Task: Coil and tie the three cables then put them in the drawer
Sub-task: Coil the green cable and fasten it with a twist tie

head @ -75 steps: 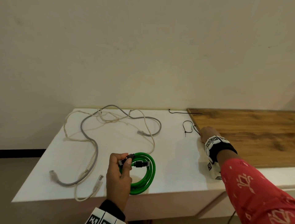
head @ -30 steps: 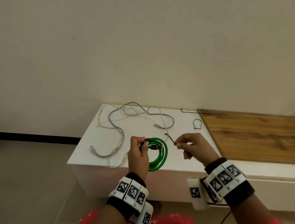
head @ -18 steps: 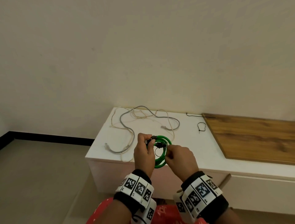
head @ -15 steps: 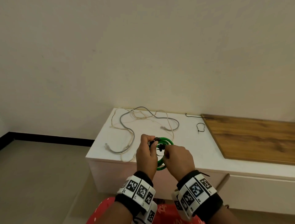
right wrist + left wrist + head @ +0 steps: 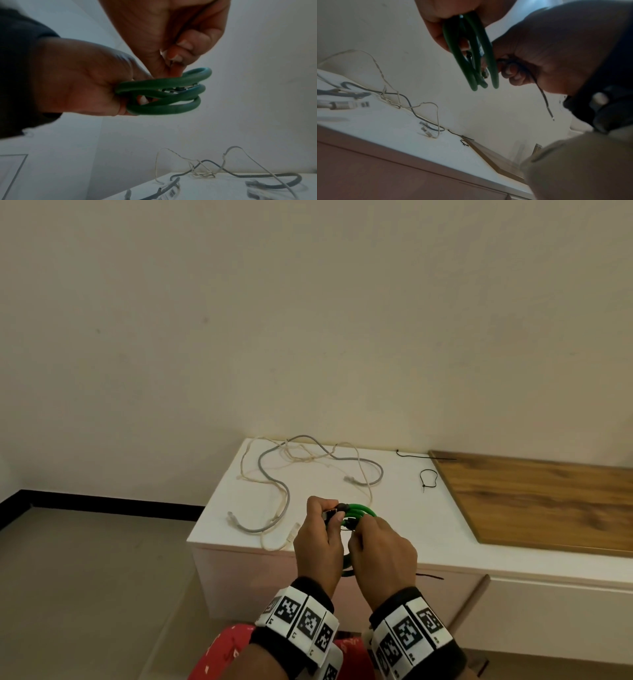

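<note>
My left hand [image 5: 329,513] grips a green cable [image 5: 363,511] wound into a small coil and holds it in the air in front of the white cabinet [image 5: 435,546]. My right hand [image 5: 356,530] pinches a thin black cable tie [image 5: 544,97] right against the coil [image 5: 471,67], and the tie's loose tail hangs below the palm. In the right wrist view the coil [image 5: 163,94] shows three loops, with its plugs tucked between them. A grey cable [image 5: 274,484] and a cream cable [image 5: 363,474] lie uncoiled and tangled on the cabinet top.
Two more black ties lie on the cabinet top: a looped one [image 5: 428,477] and a straight one [image 5: 421,455] by the wall. A wooden board [image 5: 548,501] covers the right part. Below it sits a white drawer front [image 5: 565,611]. Bare floor lies to the left.
My right hand came back from beside the wooden board with a black tie and joined the left hand at the green coil. Both hands and the coil rose off the cabinet top.
</note>
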Tool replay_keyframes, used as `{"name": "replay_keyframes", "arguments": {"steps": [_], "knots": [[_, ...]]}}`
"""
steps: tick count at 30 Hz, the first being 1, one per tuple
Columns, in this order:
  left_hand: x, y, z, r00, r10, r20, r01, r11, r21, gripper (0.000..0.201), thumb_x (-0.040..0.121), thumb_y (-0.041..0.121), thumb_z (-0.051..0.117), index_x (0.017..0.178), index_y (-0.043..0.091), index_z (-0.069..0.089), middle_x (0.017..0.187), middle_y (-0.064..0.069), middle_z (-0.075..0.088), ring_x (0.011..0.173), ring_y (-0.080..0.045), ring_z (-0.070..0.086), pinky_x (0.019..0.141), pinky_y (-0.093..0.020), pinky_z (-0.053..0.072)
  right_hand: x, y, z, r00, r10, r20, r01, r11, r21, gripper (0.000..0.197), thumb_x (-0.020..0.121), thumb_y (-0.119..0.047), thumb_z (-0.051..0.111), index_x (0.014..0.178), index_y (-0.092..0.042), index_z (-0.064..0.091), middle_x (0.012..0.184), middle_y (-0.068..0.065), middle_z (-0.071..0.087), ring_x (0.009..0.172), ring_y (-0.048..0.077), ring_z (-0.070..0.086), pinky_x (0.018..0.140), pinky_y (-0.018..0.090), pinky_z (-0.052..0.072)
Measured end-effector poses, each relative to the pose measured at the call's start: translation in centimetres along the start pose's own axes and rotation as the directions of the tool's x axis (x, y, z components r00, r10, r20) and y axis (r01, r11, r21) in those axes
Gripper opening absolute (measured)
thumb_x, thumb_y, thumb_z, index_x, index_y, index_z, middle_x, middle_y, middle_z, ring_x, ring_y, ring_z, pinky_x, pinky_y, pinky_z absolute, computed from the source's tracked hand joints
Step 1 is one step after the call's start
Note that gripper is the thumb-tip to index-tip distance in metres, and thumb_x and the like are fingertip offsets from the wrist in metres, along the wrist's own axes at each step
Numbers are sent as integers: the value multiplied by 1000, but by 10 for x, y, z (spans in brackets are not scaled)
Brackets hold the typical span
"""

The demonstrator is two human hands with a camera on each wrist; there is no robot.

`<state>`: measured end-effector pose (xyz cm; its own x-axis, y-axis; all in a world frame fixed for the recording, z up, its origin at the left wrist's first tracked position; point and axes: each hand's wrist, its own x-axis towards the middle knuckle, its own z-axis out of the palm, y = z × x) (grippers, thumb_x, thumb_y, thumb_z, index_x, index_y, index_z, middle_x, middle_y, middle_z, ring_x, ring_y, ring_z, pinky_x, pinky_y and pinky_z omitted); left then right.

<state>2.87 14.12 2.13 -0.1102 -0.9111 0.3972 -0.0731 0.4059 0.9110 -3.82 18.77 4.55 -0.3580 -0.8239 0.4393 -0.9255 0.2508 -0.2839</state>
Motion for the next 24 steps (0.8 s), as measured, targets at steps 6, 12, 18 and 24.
{"name": "replay_keyframes", "arguments": {"steps": [6,12,18,24], "knots": [[-3,7,0,996,-66,56,73,988,-134,29,91,5,49,83,32,44,86,11,61,82,2,60,69,-8,46,-8,-1,0,999,-36,-25,37,999,33,22,61,-8,78,70,-12,59,63,1,64,40,18,54,42,12,6],[0,4,-8,996,-47,76,63,972,-226,25,89,1,49,85,26,47,80,8,59,61,1,55,62,-16,44,-10,18,-19,989,52,141,-121,834,538,18,90,-24,53,79,-15,63,65,0,67,63,17,63,65,40,53],[-4,1,-7,993,-9,120,37,971,-237,25,89,-1,48,86,24,48,80,8,60,59,6,55,58,-13,43,21,45,-46,997,33,70,-64,856,514,12,86,-14,60,76,-20,63,67,-10,63,69,10,61,67,25,50],[1,0,-14,990,17,140,11,981,-195,29,89,-3,48,85,25,48,83,11,61,64,9,56,62,-9,45,32,67,-62,942,-164,294,-10,859,512,20,83,-12,63,73,-29,63,72,-12,65,70,0,60,69,17,45]]}}
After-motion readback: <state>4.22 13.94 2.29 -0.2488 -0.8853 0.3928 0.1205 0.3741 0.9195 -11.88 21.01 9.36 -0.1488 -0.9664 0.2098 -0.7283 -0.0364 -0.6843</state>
